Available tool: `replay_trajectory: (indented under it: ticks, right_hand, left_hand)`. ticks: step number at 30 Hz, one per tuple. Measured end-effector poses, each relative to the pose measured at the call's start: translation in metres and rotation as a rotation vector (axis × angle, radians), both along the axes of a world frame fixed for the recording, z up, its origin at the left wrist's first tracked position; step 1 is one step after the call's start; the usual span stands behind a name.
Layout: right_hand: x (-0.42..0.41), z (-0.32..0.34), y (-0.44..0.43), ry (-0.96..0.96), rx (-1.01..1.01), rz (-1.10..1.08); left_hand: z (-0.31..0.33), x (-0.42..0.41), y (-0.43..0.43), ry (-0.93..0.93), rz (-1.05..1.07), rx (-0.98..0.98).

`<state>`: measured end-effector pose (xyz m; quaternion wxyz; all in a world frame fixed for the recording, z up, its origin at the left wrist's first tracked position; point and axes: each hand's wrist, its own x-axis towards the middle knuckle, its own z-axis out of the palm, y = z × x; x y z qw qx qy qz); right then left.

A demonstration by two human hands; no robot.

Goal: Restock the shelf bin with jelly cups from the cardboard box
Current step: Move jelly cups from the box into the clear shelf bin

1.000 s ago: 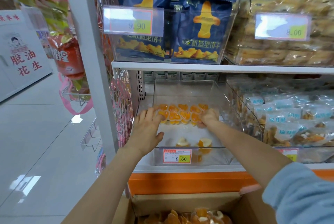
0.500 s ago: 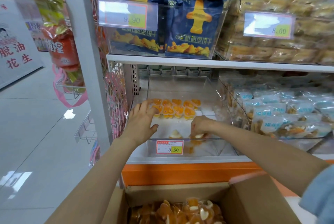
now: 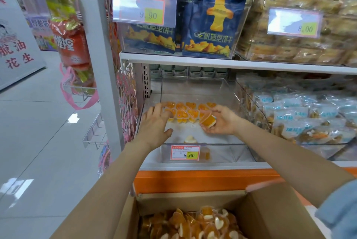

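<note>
A clear plastic shelf bin (image 3: 228, 150) holds two rows of orange heart-shaped jelly cups (image 3: 190, 110) at its back. My left hand (image 3: 156, 123) reaches into the bin with fingers spread, its tips touching the left end of the rows. My right hand (image 3: 222, 122) is palm up and holds one orange jelly cup (image 3: 207, 120) just in front of the rows. A single cup (image 3: 190, 140) lies alone near the bin's front wall. The open cardboard box (image 3: 270, 206) below is full of jelly cups (image 3: 193, 225).
A price tag (image 3: 185, 152) reading 8.60 hangs on the bin front. Above sits a bin of blue snack bags (image 3: 208, 26). Packaged snacks (image 3: 301, 115) fill the bin to the right. A white shelf post (image 3: 96, 61) and wire rack (image 3: 94, 132) stand left, with tiled aisle floor beyond.
My right hand drew back to the bin's front, picked up a loose jelly cup there, and now holds it up near the rows. My left hand stayed at the rows' left end.
</note>
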<state>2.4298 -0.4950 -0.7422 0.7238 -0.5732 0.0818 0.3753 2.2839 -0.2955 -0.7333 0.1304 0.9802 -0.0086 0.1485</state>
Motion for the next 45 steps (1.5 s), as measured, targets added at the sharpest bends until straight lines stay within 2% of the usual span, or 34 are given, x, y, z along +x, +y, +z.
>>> replay_trajectory:
  ticks: [4,10,14,16,19,23,25,27,32,36,40,43,45]
  right_hand:
    - [0.004,0.003,0.007,-0.192,-0.104,0.055]
    - [-0.001,0.002,0.004,-0.502,-0.559,0.324]
    - [-0.003,-0.012,0.005,-0.642,-0.820,0.290]
    - [-0.002,-0.018,0.005,-0.717,-0.914,0.297]
    - [0.000,-0.020,0.006,-0.880,-1.102,0.344]
    - [-0.005,-0.012,0.007,-1.021,-1.317,0.440]
    - [-0.005,-0.011,0.006,-1.080,-1.372,0.470]
    - [-0.005,-0.009,0.005,-1.115,-1.392,0.518]
    - [-0.009,-0.006,0.005,-0.990,-1.346,0.633]
    - [-0.008,-0.009,0.005,-1.003,-1.444,0.649]
    - [-0.007,-0.008,0.003,-1.029,-1.388,0.649]
    - [-0.009,-0.004,0.000,-1.050,-1.415,0.665]
    - [-0.009,-0.002,-0.001,-1.029,-1.417,0.691]
  left_hand:
    - [-0.002,0.002,0.001,-0.002,-0.003,-0.015]
    - [-0.002,0.001,0.001,0.008,-0.010,-0.024]
    - [-0.001,0.000,0.001,-0.002,-0.009,-0.021]
    - [-0.002,0.000,0.002,-0.011,0.022,0.046]
    - [-0.001,0.002,-0.002,-0.059,0.068,0.272]
    - [-0.002,0.008,-0.008,-0.132,-0.016,0.397]
    - [0.001,0.012,-0.015,-0.169,-0.097,0.371]
    - [0.009,0.016,-0.029,-0.110,-0.215,0.249]
    - [-0.001,0.046,-0.049,0.379,-0.212,-0.109]
    - [-0.020,0.063,-0.046,0.687,-0.169,0.020]
    - [-0.028,0.069,-0.045,0.730,-0.159,0.048]
    - [-0.030,0.072,-0.046,0.599,-0.125,-0.019]
    - [-0.029,0.074,-0.045,0.512,-0.083,-0.131]
